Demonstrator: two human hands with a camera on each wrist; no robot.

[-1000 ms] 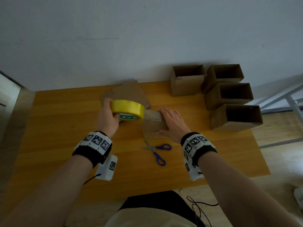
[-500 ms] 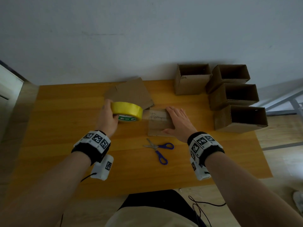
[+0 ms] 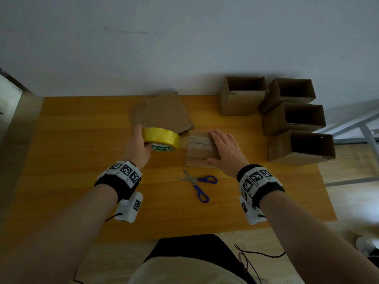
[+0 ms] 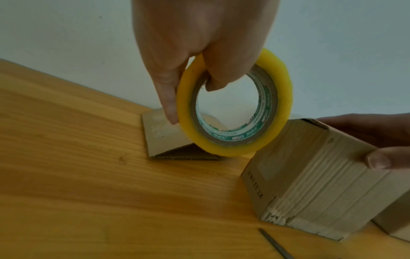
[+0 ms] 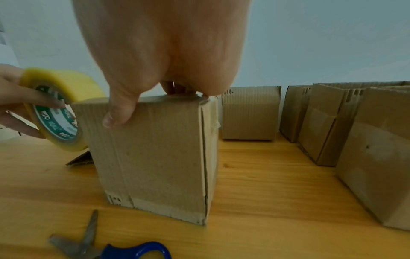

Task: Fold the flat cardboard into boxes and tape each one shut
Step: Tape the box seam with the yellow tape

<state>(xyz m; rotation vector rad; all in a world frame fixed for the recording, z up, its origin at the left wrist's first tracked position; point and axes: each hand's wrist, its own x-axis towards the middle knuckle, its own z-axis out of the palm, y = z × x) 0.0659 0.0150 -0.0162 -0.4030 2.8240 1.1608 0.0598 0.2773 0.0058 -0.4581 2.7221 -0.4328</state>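
My left hand [image 3: 136,148] grips a yellow tape roll [image 3: 162,138], fingers hooked through its core [image 4: 235,145], just left of a small closed cardboard box [image 3: 200,149]. The roll hangs above the table beside the box's top left edge [image 5: 55,84]. My right hand [image 3: 225,148] lies flat on the box's top with straight fingers. Its thumb [image 4: 377,160] presses the box's near side [image 5: 155,149]. A pale strip of tape [image 3: 200,141] runs across the box's top. Flat cardboard [image 3: 164,111] lies behind the roll.
Blue-handled scissors [image 3: 196,181] lie open on the wooden table [image 3: 82,160] just in front of the box. Several open-topped cardboard boxes [image 3: 293,117] stand grouped at the back right. A wall runs along the table's far edge.
My left hand has drawn the tape roll a little to the left, away from the box. My right hand has stayed pressed on the box's top.
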